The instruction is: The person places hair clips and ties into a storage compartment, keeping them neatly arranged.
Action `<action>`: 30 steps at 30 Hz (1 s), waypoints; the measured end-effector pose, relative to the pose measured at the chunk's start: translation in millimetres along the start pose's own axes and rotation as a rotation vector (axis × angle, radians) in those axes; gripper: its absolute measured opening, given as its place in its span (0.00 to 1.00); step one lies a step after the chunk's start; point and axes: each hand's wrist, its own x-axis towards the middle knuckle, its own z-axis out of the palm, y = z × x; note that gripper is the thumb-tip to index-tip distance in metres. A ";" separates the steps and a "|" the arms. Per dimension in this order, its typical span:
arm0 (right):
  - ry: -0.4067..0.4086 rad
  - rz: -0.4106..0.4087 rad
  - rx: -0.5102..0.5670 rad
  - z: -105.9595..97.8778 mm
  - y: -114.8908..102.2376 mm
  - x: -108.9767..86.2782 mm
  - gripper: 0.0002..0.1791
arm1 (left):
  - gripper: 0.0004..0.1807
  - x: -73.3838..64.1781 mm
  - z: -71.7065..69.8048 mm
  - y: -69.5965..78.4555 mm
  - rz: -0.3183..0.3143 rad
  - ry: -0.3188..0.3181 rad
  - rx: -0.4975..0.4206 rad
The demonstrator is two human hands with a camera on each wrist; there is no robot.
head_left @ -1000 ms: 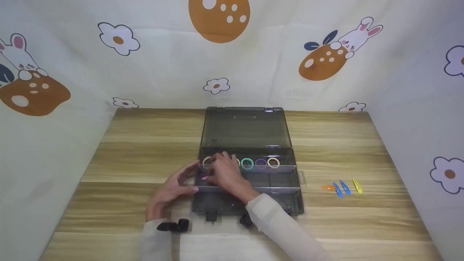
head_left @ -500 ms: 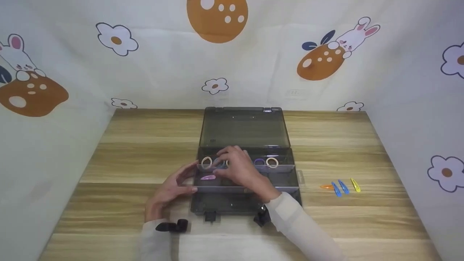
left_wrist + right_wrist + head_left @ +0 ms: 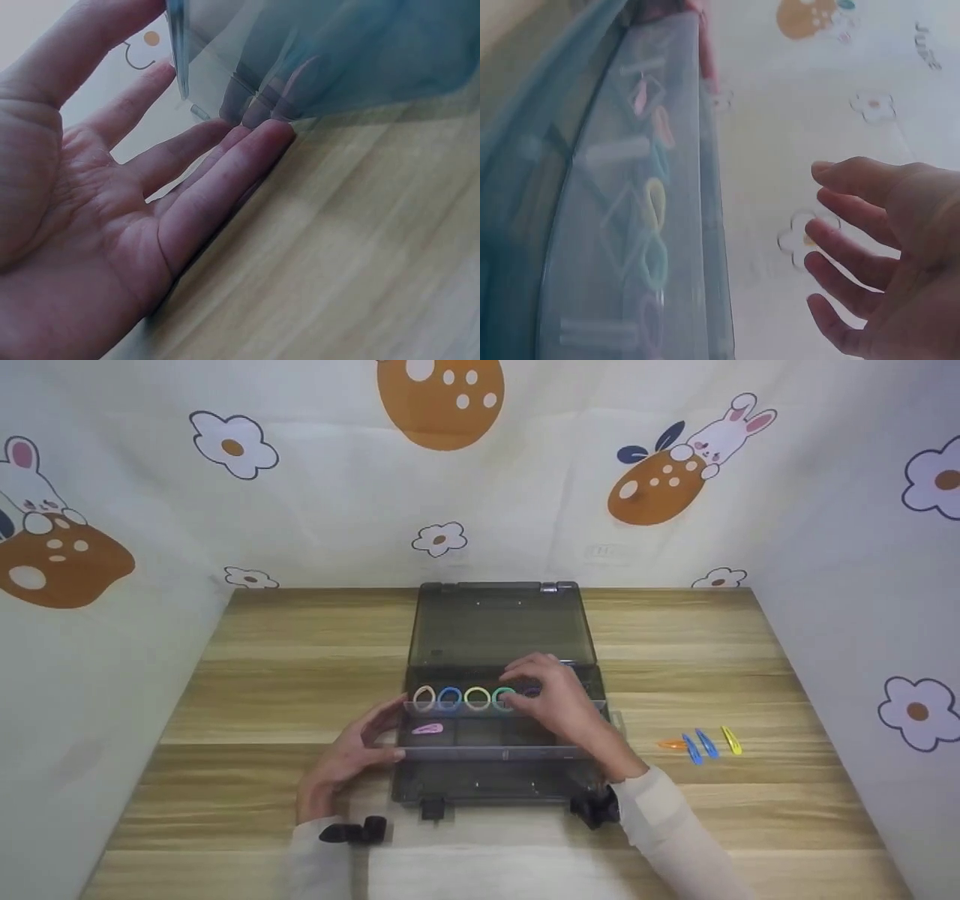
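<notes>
An open, see-through dark plastic box (image 3: pixel 491 780) has its lid (image 3: pixel 502 622) folded back. Along its rear compartment stand several coloured hair ties, among them a blue hair tie (image 3: pixel 450 699) and a yellow hair tie (image 3: pixel 477 698). A pink snap hair clip (image 3: pixel 427 729) lies at the left of the middle compartment. My left hand (image 3: pixel 352 754) rests its extended fingers against the box's left side, also seen in the left wrist view. Above the right part of the box is my right hand (image 3: pixel 559 697), fingers loosely bent and holding nothing; the right wrist view confirms its empty palm (image 3: pixel 907 277).
On the wooden table (image 3: pixel 300 660), right of the box, lie an orange hair clip (image 3: pixel 671 744), two blue hair clips (image 3: pixel 706 742) and a yellow hair clip (image 3: pixel 731 740). A patterned cloth (image 3: pixel 337 510) surrounds the table on the back and sides.
My right hand has let go of the pink hair clip and moved rightward across the box, uncovering the clip and the left hair ties. My left hand keeps its place at the box.
</notes>
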 end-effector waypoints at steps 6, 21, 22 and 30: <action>0.100 0.061 0.071 -30.0 34.2 -10.1 0.13 | 0.48 0.2 0.2 -1.2 -0.006 0.004 -0.009; 0.219 0.275 -0.033 -102.3 119.0 -71.8 0.16 | 0.47 0.0 -1.8 -0.3 0.007 -0.006 0.017; 0.216 0.299 -0.034 -106.8 122.4 -77.5 0.17 | 0.47 -0.1 -1.8 -0.3 0.010 -0.007 0.016; 0.180 0.457 -0.021 -140.1 148.4 -117.5 0.25 | 0.47 -0.1 -0.5 -0.1 -0.007 0.000 -0.032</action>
